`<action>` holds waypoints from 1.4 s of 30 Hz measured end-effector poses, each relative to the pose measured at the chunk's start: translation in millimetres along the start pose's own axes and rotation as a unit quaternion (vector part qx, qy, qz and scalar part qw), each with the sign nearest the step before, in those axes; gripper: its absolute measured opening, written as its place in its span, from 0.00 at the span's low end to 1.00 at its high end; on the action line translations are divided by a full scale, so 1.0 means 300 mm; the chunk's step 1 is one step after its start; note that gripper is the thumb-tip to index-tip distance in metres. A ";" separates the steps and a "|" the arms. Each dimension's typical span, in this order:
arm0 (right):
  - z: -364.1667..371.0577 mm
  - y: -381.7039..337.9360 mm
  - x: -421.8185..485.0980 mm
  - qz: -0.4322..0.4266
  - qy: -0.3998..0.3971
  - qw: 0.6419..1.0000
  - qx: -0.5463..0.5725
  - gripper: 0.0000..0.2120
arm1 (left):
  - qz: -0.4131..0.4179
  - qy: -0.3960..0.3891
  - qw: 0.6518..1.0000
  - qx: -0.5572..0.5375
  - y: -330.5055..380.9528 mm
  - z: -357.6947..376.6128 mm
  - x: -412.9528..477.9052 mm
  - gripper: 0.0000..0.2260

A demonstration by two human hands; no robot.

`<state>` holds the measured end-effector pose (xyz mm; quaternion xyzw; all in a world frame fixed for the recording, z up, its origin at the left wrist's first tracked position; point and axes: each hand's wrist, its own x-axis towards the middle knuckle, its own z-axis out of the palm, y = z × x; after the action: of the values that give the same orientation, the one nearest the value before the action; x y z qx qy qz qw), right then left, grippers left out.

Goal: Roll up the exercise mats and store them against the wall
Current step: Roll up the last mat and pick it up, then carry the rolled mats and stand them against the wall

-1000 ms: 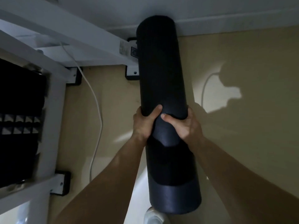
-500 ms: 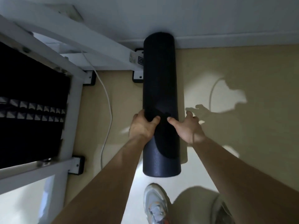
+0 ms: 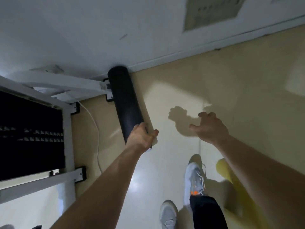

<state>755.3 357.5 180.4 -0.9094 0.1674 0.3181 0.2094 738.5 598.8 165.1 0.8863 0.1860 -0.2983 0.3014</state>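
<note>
White sneakers stand on the pale glossy floor at about five o'clock, with a blurred yellow roll just beside them, partly hidden under the right forearm. Further out, the right hand hangs free over the floor at three o'clock, fingers loosely spread and holding nothing. At the centre, the left hand is clasped over the near end of the rolled black mat, thumb on its right side. From there the mat runs toward twelve o'clock, its far end meeting the white wall at the baseboard. At nine o'clock a white metal frame stands just beside the mat, with a white cable lying on the floor between them.
</note>
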 end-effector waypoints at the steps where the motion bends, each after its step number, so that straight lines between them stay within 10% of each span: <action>1: -0.020 0.069 -0.058 0.009 0.009 1.000 0.004 0.32 | 0.013 -0.004 1.000 0.002 0.037 0.031 -0.055 0.27; 16: 0.005 1.441 -0.957 0.210 0.038 0.969 0.123 0.31 | 0.182 -0.133 0.961 0.157 0.515 0.993 -0.958 0.24; 25: 0.172 2.372 -1.565 0.389 0.071 0.882 0.255 0.33 | 0.309 -0.258 0.850 0.339 0.776 1.789 -1.523 0.25; 36: 0.436 2.991 -1.535 0.517 0.090 0.767 0.368 0.34 | 0.378 -0.300 0.771 0.415 1.026 2.556 -1.542 0.27; 42: 0.620 3.310 -1.398 0.546 0.131 0.702 0.439 0.37 | 0.358 -0.202 0.813 0.412 1.057 2.887 -1.392 0.41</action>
<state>-84.8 -330.4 48.0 -0.4966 0.7809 0.1445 0.3503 224.9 -260.2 12.5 0.8512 -0.3502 -0.3902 0.0246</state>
